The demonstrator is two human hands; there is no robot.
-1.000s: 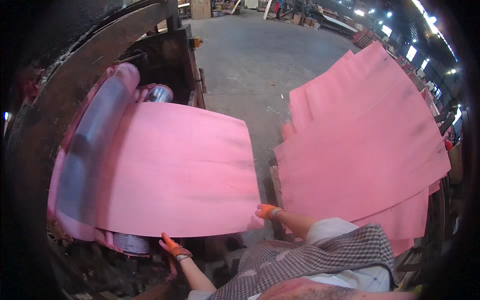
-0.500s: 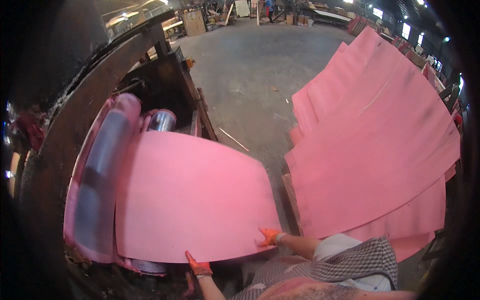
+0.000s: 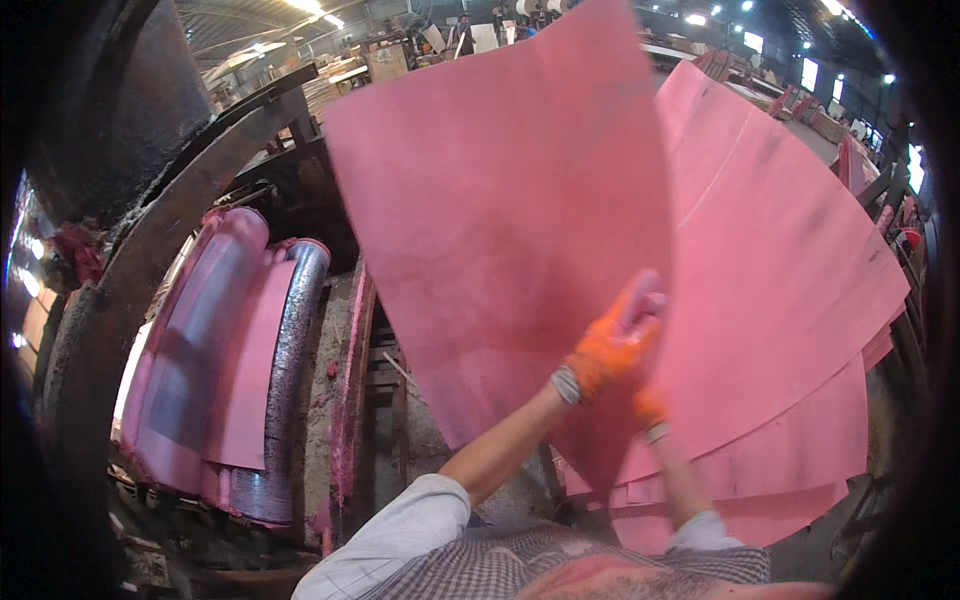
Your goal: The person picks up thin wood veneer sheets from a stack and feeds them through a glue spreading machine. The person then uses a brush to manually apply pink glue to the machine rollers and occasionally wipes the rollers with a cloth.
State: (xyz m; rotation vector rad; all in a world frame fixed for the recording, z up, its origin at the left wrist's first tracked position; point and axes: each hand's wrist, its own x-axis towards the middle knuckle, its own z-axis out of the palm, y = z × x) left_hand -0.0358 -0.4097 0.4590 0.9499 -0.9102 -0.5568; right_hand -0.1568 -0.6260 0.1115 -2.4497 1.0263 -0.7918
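A large, thin pink-coated veneer sheet (image 3: 490,230) is held up on a slant in front of me, its lower corner hanging near the stack. My left hand (image 3: 612,345), in an orange glove, is closed at the sheet's right edge, slightly blurred. Lower down at the same edge is my right hand (image 3: 651,407), also gloved in orange; its fingers are partly hidden. To the right, several pink sheets (image 3: 780,270) lie fanned in an overlapping stack, partly behind the raised one.
At the left a machine has a pink-smeared roller (image 3: 185,350) and a shiny metal roller (image 3: 290,370). A strip of another pink sheet (image 3: 250,360) shows between them. A dark steel frame (image 3: 190,170) arches beside the rollers. A person (image 3: 463,35) stands far back.
The pink sheet that lay flat beside the rollers has been lifted and swung right toward the stack. Both hands moved up and right with it, uncovering the metal roller and another sheet.
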